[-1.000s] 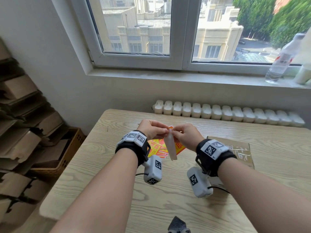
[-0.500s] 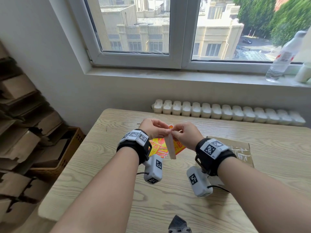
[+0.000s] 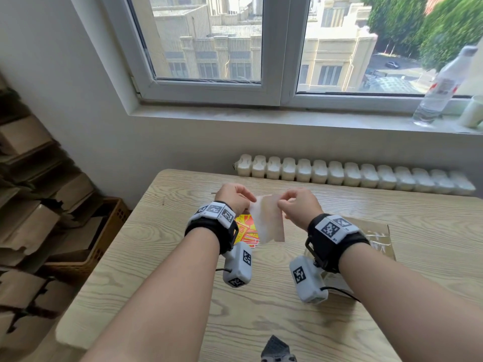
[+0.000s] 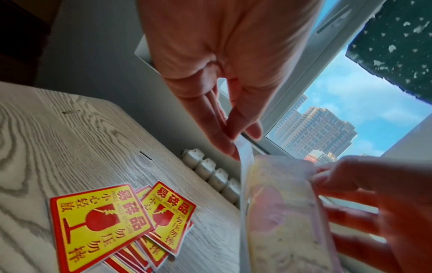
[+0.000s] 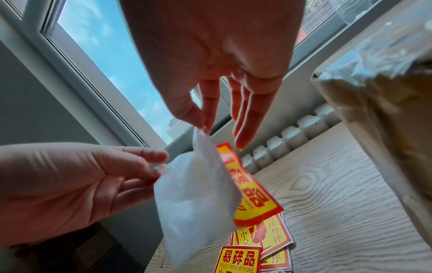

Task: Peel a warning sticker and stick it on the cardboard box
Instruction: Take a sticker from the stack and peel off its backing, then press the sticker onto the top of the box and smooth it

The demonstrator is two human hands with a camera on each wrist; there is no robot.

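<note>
Above the wooden table (image 3: 156,257), both hands hold one warning sticker (image 3: 271,223) by its top edge. My left hand (image 3: 249,202) pinches the white backing sheet (image 4: 243,157) between thumb and fingers. My right hand (image 3: 282,203) pinches a top corner of the red-and-yellow sticker (image 5: 254,199), which stands partly apart from the backing (image 5: 194,199). Flat on the table to the right lies the taped cardboard box (image 3: 376,231), its near part under my right wrist. Seen from the right wrist, the box (image 5: 385,120) lies beside the hand.
A pile of several red-and-yellow stickers (image 3: 245,231) lies on the table under my hands. A white radiator (image 3: 352,175) runs behind the table. A plastic bottle (image 3: 441,87) stands on the windowsill. Folded cartons (image 3: 31,205) and a brown basket (image 3: 104,231) stand at the left.
My hands have moved apart. The sheet, a narrow strip hanging between them before, now spreads wide as sticker and backing separate.
</note>
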